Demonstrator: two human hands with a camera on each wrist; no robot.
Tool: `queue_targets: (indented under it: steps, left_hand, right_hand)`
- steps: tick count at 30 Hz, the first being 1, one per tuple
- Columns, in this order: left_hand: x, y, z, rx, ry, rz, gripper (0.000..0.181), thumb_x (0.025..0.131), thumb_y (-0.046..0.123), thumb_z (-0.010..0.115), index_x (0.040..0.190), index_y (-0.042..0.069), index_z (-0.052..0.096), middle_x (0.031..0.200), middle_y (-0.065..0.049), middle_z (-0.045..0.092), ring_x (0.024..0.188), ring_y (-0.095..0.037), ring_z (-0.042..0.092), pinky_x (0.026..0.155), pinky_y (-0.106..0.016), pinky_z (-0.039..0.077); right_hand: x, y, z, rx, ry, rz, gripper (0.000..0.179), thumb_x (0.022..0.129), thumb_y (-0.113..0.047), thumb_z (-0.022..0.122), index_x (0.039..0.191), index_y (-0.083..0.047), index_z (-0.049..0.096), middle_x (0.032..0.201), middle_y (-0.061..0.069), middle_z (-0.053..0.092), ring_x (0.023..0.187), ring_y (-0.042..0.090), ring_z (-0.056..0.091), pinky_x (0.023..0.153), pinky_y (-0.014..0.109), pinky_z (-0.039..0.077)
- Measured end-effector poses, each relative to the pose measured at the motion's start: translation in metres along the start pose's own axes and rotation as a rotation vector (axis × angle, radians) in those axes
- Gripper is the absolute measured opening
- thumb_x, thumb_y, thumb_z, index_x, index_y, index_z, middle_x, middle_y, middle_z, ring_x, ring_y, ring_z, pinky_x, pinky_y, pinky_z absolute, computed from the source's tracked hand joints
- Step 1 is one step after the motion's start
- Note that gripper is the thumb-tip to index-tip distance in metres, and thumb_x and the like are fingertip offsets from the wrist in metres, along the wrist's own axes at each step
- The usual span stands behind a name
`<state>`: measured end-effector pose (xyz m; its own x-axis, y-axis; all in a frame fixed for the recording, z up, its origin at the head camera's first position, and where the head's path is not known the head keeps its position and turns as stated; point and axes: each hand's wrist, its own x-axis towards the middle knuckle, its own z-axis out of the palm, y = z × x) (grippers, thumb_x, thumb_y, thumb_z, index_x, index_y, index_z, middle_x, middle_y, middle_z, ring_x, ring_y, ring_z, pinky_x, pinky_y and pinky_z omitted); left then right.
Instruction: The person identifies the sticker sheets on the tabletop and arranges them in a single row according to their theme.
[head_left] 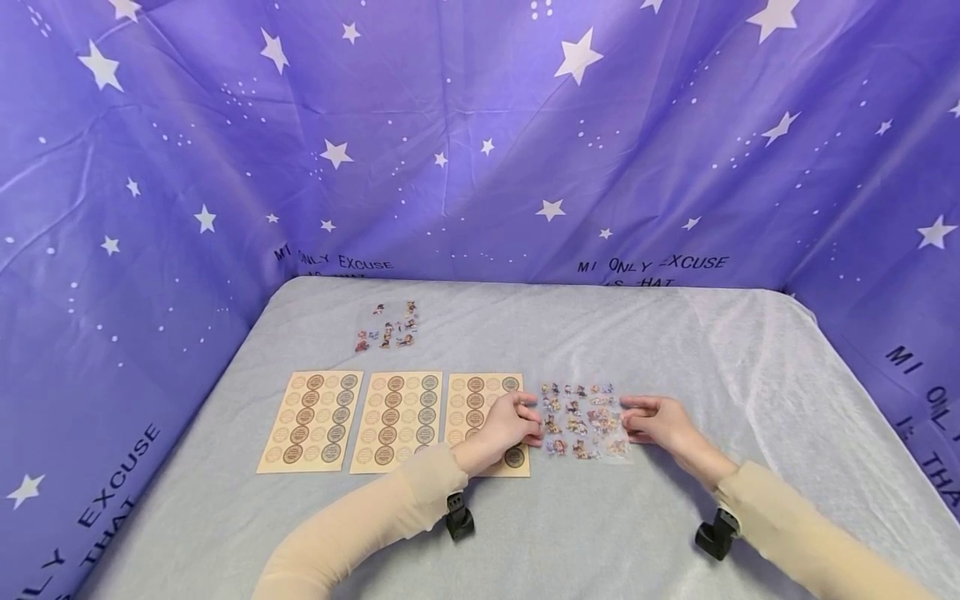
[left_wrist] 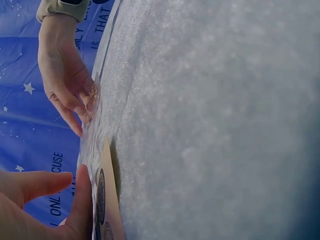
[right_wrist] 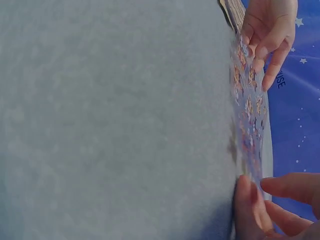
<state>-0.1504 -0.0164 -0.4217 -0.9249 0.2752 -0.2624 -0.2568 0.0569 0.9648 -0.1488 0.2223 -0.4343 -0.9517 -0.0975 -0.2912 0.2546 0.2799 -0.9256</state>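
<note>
A clear sheet of small colourful cartoon stickers [head_left: 581, 421] lies between the two hands, right of the tan label sheets. At its left edge my left hand [head_left: 508, 423] pinches it, the forearm crossing the rightmost tan sheet [head_left: 463, 400]. The opposite edge is between the thumb and fingers of my right hand [head_left: 663, 423]. In the right wrist view the sticker sheet [right_wrist: 249, 107] stretches from one hand to the other, close over the cloth. The left wrist view shows the left thumb and forefinger [left_wrist: 82, 200] beside a tan sheet's corner [left_wrist: 107, 200].
Two more tan sheets of round labels, the middle one [head_left: 396, 417] and the left one [head_left: 310, 421], lie in a row. Behind them rests another clear sticker sheet [head_left: 387, 327], partly bare. Grey cloth [head_left: 712, 350] covers the table, with purple star-printed curtains [head_left: 450, 125] around it.
</note>
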Motion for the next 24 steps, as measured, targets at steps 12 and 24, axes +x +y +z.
queue_targets:
  steps: [12, 24]
  left_hand:
    - [0.011, -0.015, -0.027, 0.143, -0.032, 0.067, 0.041, 0.075, -0.005, 0.054, 0.116, -0.009, 0.049, 0.08, -0.018, 0.063, 0.061, -0.014, 0.059, 0.059, -0.028, 0.053]
    - [0.008, -0.006, -0.073, 0.204, -0.049, 0.111, 0.04, 0.077, -0.003, 0.055, 0.117, -0.009, 0.049, 0.088, -0.023, 0.061, 0.073, -0.029, 0.062, 0.067, -0.035, 0.053]
  right_hand:
    - [-0.007, -0.017, 0.0, -0.331, -0.012, -0.125, 0.037, 0.079, 0.004, 0.055, 0.113, 0.016, 0.048, 0.091, 0.024, 0.059, 0.074, 0.026, 0.059, 0.06, 0.03, 0.053]
    - [0.009, -0.036, 0.02, -0.329, -0.12, -0.205, 0.036, 0.082, -0.004, 0.055, 0.114, 0.012, 0.051, 0.096, 0.025, 0.059, 0.071, 0.027, 0.06, 0.061, 0.033, 0.053]
